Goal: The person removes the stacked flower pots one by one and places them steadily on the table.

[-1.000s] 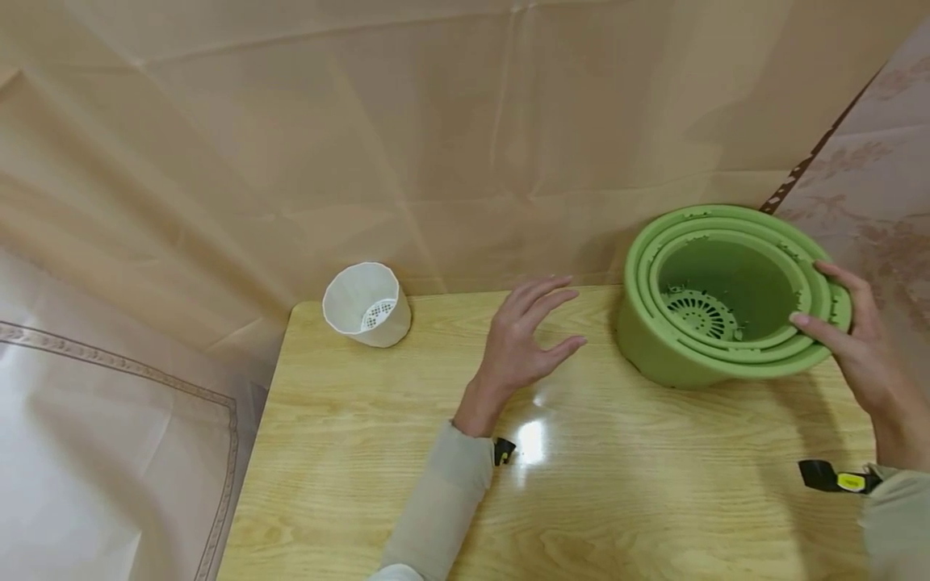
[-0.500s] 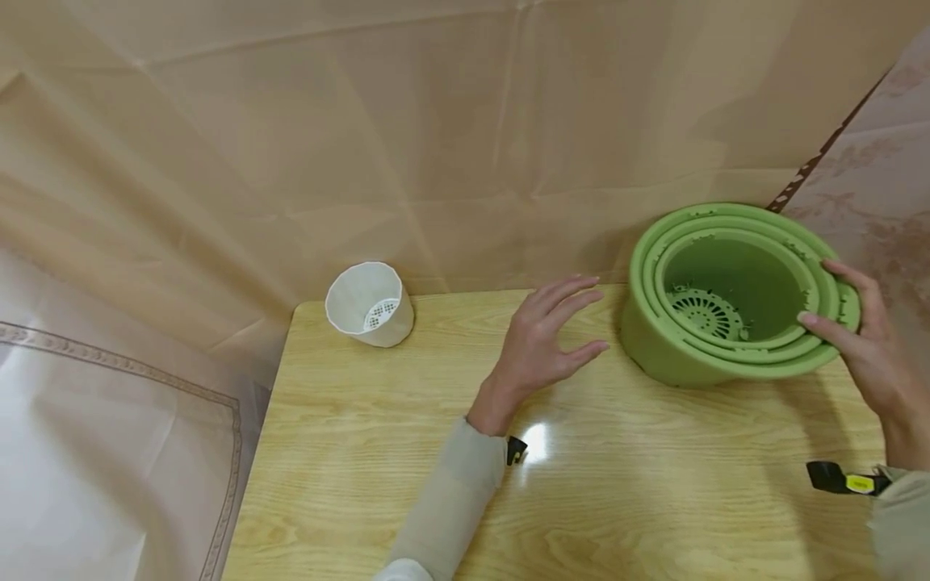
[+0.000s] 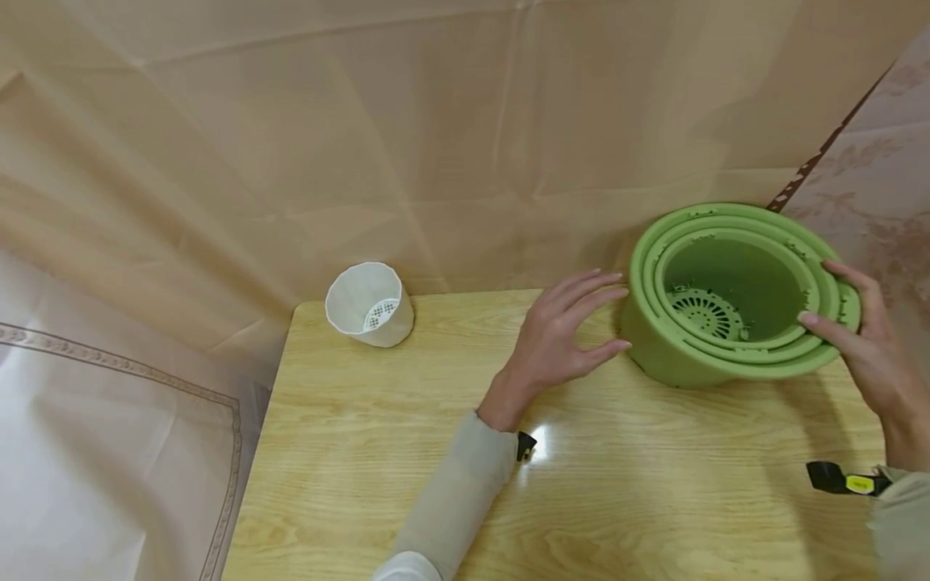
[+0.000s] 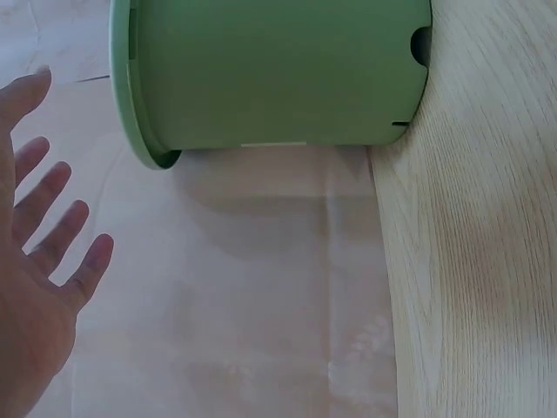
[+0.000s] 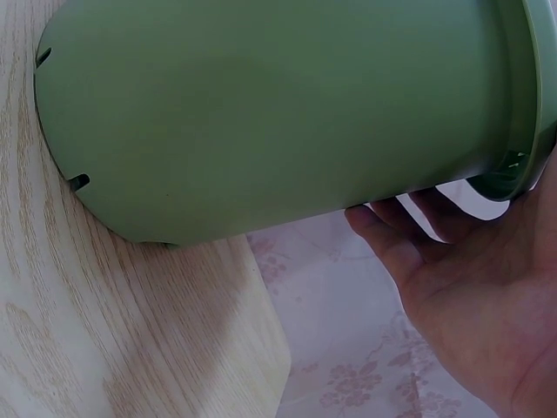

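A stack of nested green plastic flower pots (image 3: pixel 672 357) stands on the right part of the wooden table, with a slotted bottom showing inside the innermost one. My right hand (image 3: pixel 875 355) grips its right rim, thumb over the top edge. In the right wrist view, the fingers (image 5: pixel 383 239) press against the outer wall below the rim. My left hand (image 3: pixel 552 343) is held just left of the stack, fingers spread and holding nothing. The left wrist view shows a gap between its fingers (image 4: pixel 43 205) and the pot wall (image 4: pixel 278 78).
A small white flower pot (image 3: pixel 392 329) with a perforated bottom stands near the table's back left corner. The wooden table (image 3: pixel 349 452) meets a beige cloth (image 3: pixel 465 145) behind it. Pale patterned cloths (image 3: pixel 80 452) hang at the left and right.
My left hand has moved right, toward the green pots. The right hand has kept its grip on the rim. Between the first two frames, the view shifted slightly.
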Demonstrator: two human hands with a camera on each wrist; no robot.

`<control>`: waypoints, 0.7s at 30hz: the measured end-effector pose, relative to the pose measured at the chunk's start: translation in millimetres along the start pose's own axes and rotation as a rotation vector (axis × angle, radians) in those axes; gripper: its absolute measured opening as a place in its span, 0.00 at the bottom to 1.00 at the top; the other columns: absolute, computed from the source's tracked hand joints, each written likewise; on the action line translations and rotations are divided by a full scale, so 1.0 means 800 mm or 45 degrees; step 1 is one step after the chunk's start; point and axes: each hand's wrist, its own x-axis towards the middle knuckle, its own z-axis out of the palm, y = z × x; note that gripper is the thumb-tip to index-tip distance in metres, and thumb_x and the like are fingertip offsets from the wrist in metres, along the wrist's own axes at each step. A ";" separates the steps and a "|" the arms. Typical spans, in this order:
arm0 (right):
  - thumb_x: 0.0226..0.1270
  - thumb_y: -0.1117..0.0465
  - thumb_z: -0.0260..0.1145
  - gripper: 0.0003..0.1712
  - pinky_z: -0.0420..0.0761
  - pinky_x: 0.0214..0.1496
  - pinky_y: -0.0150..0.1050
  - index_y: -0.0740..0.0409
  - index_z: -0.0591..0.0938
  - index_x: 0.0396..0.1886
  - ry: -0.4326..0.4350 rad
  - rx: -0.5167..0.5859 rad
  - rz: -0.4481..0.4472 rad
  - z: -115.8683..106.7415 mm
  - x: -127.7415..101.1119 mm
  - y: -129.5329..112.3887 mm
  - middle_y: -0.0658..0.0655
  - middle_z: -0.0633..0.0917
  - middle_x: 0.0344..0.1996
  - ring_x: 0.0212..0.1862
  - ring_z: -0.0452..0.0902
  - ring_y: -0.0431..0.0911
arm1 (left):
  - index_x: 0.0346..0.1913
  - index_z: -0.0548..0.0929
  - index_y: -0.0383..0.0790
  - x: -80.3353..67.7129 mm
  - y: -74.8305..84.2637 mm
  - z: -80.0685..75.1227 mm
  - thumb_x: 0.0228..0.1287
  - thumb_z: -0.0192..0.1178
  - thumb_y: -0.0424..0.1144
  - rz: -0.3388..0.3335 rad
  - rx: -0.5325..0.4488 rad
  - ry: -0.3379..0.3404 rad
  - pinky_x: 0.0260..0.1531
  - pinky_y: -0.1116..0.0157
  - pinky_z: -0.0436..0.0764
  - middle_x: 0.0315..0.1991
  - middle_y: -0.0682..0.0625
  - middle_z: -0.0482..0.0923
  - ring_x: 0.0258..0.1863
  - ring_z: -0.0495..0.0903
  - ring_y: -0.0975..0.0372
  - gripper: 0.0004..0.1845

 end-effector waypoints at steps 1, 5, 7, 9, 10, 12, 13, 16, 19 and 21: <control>0.71 0.76 0.55 0.41 0.76 0.41 0.16 0.50 0.52 0.78 0.002 -0.027 -0.001 0.000 0.000 0.000 0.41 0.70 0.53 0.48 0.75 0.24 | 0.60 0.81 0.38 0.001 0.001 0.001 0.55 0.73 0.56 0.003 0.000 -0.006 0.72 0.64 0.60 0.64 0.45 0.76 0.71 0.66 0.59 0.34; 0.71 0.76 0.55 0.41 0.76 0.42 0.15 0.50 0.52 0.78 0.006 -0.045 -0.003 0.000 -0.001 0.000 0.40 0.69 0.54 0.49 0.75 0.24 | 0.60 0.81 0.38 0.005 0.006 0.005 0.54 0.73 0.57 0.007 0.009 -0.033 0.73 0.65 0.58 0.65 0.45 0.75 0.71 0.65 0.59 0.35; 0.71 0.76 0.55 0.41 0.76 0.42 0.16 0.50 0.53 0.78 0.007 -0.029 -0.002 0.000 0.000 0.000 0.41 0.70 0.53 0.48 0.75 0.24 | 0.60 0.81 0.38 0.007 0.008 0.006 0.54 0.73 0.57 0.006 0.012 -0.040 0.72 0.64 0.59 0.64 0.45 0.76 0.71 0.66 0.58 0.36; 0.71 0.76 0.56 0.41 0.76 0.41 0.16 0.49 0.53 0.78 0.009 -0.019 0.000 0.000 0.000 0.000 0.41 0.70 0.53 0.48 0.75 0.24 | 0.60 0.81 0.39 0.009 0.010 0.007 0.54 0.73 0.58 0.004 0.017 -0.048 0.72 0.64 0.59 0.64 0.45 0.76 0.70 0.66 0.58 0.35; 0.71 0.76 0.56 0.41 0.76 0.41 0.16 0.50 0.53 0.78 0.009 0.008 -0.003 0.000 0.000 0.001 0.42 0.70 0.53 0.48 0.76 0.25 | 0.60 0.81 0.39 0.010 0.011 0.007 0.54 0.72 0.58 0.003 0.018 -0.051 0.72 0.64 0.60 0.64 0.45 0.76 0.70 0.66 0.58 0.35; 0.71 0.77 0.55 0.41 0.76 0.41 0.16 0.50 0.53 0.78 0.007 0.030 -0.012 0.001 0.000 0.001 0.42 0.70 0.53 0.48 0.76 0.25 | 0.60 0.81 0.40 0.012 0.012 0.009 0.55 0.72 0.58 0.001 0.016 -0.063 0.72 0.64 0.60 0.65 0.46 0.76 0.71 0.65 0.58 0.35; 0.70 0.77 0.55 0.41 0.77 0.41 0.16 0.51 0.54 0.78 0.006 0.061 -0.018 0.001 0.000 0.001 0.42 0.70 0.53 0.48 0.76 0.25 | 0.60 0.81 0.40 0.013 0.013 0.009 0.55 0.71 0.59 -0.001 0.015 -0.070 0.72 0.64 0.59 0.65 0.46 0.75 0.71 0.65 0.59 0.35; 0.70 0.79 0.55 0.41 0.77 0.41 0.17 0.52 0.54 0.77 -0.001 0.144 -0.043 0.001 -0.001 0.002 0.44 0.71 0.54 0.49 0.77 0.27 | 0.60 0.82 0.42 0.016 0.016 0.011 0.56 0.71 0.60 -0.006 0.016 -0.092 0.73 0.66 0.57 0.66 0.48 0.75 0.71 0.65 0.59 0.34; 0.69 0.80 0.55 0.41 0.78 0.41 0.18 0.53 0.56 0.77 -0.005 0.234 -0.049 0.001 -0.001 0.002 0.46 0.72 0.54 0.48 0.78 0.28 | 0.59 0.83 0.44 0.019 0.019 0.013 0.55 0.71 0.60 -0.019 0.023 -0.113 0.73 0.67 0.55 0.66 0.49 0.74 0.71 0.66 0.58 0.33; 0.69 0.79 0.55 0.41 0.78 0.42 0.18 0.52 0.55 0.77 -0.008 0.219 -0.045 0.001 -0.001 0.002 0.45 0.72 0.54 0.48 0.78 0.28 | 0.59 0.83 0.46 0.021 0.020 0.014 0.54 0.71 0.61 -0.028 0.029 -0.129 0.72 0.68 0.54 0.67 0.50 0.74 0.70 0.66 0.57 0.33</control>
